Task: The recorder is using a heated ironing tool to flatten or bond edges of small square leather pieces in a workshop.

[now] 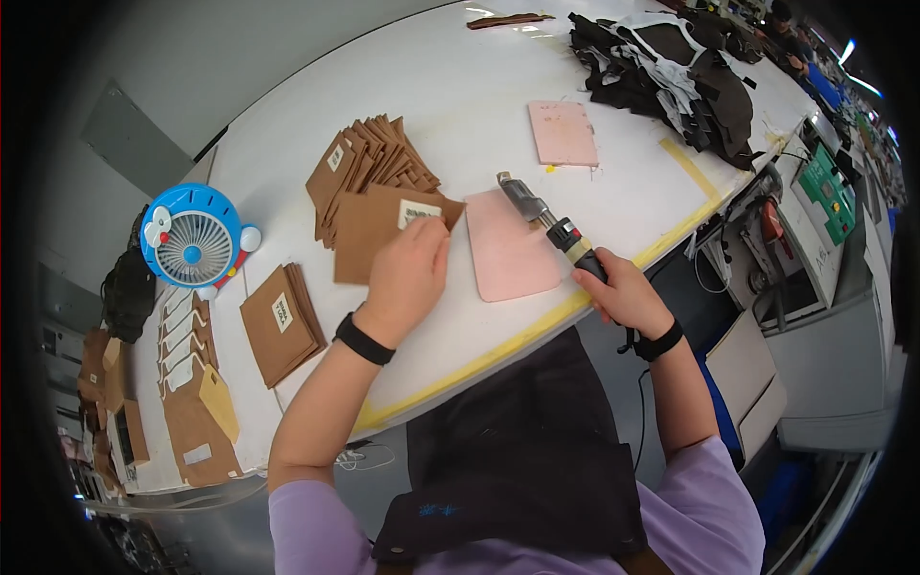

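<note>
At the worktop's (436, 340) near edge, the right hand (628, 292) is closed around a hand tool's (561, 233) black handle. The tool's long axis runs diagonally away and leftward across the pink pad (503, 264). The left hand (407, 278) grasps a flat brown piece (366, 230) at its pale label; this piece is left of the nozzle, its right corner beside the pad. A brown stack (359, 153) lies beyond, toward the far edge.

The left hand (412, 273) partly hides a white label (412, 210); the right hand (628, 295) covers part of the tool handle (588, 264).
</note>
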The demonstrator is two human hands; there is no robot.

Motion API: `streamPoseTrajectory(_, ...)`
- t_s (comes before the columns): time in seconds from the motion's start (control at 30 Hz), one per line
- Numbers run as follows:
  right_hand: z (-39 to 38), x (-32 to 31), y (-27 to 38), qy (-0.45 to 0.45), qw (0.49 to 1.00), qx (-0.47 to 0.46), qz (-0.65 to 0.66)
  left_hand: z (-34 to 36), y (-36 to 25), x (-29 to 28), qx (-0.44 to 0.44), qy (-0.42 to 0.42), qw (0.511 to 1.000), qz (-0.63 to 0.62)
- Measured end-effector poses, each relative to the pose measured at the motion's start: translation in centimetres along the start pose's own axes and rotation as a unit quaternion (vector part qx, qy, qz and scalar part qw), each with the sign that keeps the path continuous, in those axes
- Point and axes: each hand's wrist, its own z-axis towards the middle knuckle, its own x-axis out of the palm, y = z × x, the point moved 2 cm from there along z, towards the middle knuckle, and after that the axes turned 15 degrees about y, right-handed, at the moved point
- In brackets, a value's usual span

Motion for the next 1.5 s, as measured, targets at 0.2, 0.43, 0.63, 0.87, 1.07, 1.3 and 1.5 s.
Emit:
streamPoseTrajectory(0.2,-1.0,0.3,-1.2,-0.029,0.999,-0.029,-0.008,-1.2,-3.9,7.1,0.025,0.122,0.991,0.044)
streamPoseTrajectory(0.43,-5.1,-0.3,-1.8,-0.028,0.998,-0.044,-0.044,-1.6,-3.1,7.5,0.036,0.070,0.997,0.006)
streamPoseTrajectory(0.63,-5.1,-0.1,-2.3,-0.050,0.997,-0.054,-0.011,-2.5,1.6,1.6,-0.130,0.095,0.984,-0.075)
streamPoseTrajectory(0.87,-3.9,0.4,-2.5,-0.040,0.999,-0.024,0.027,0.9,0.9,-4.9,-0.125,-0.133,0.974,-0.135)
streamPoseTrajectory(1.07,-4.3,0.7,-2.6,-0.083,0.985,-0.042,0.144,3.7,-4.3,0.2,-0.040,-0.065,0.997,-0.027)
streamPoseTrajectory(1.3,-5.3,0.0,-2.6,-0.084,0.986,-0.038,0.141,0.8,-2.3,6.6,-0.061,0.198,0.976,0.063)
streamPoseTrajectory(1.5,-5.7,-0.1,-1.4,-0.036,0.999,0.004,-0.010,-2.7,-1.4,4.4,-0.097,0.271,0.952,0.101)
